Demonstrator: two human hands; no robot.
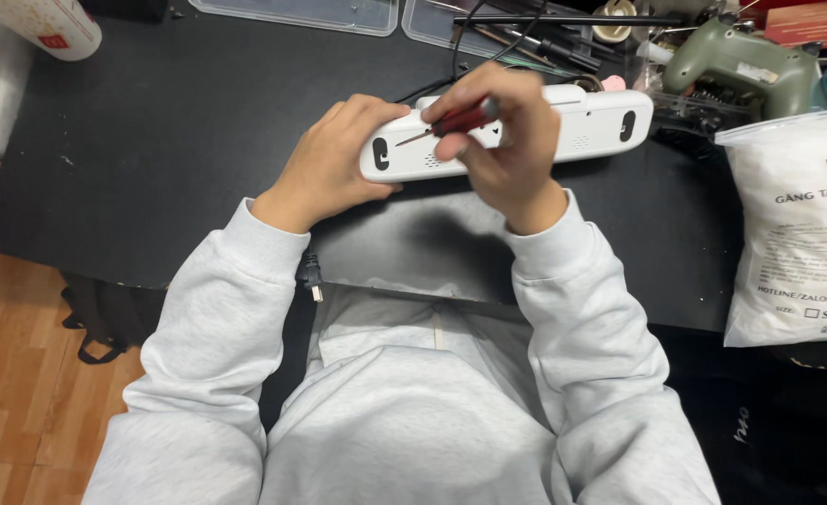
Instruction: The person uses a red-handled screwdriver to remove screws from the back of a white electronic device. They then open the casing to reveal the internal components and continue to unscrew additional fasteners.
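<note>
Your right hand (507, 150), just above the middle of the frame, has its fingers curled together around a small screwdriver (455, 120) with a red handle, pinching it between thumb and fingertips. The thin metal shaft slants down to the left, and its tip rests on or just over the back of a long white plastic device (586, 126) near that device's left end; whether it actually touches you cannot tell.

Your left hand (334, 159) sits just left of the right one, fingers folded over the left end of the white device, thumb along its lower edge, clamping it against the table. The device lies nearly level across the upper centre of the frame, its right end free, with dark oval slots near both ends.

It rests on a black table (170, 140) that fills the upper half of the frame. A black cable (460, 47) runs up from behind your hands toward the top edge. At upper right lie a green power tool (740, 61) and loose hand tools (544, 37). A white plastic bag (797, 224) stands at the right edge. At upper left is a white cup (49, 23). Your grey sleeves (217, 327) fill the lower frame, with wooden floor (11, 374) at lower left.
</note>
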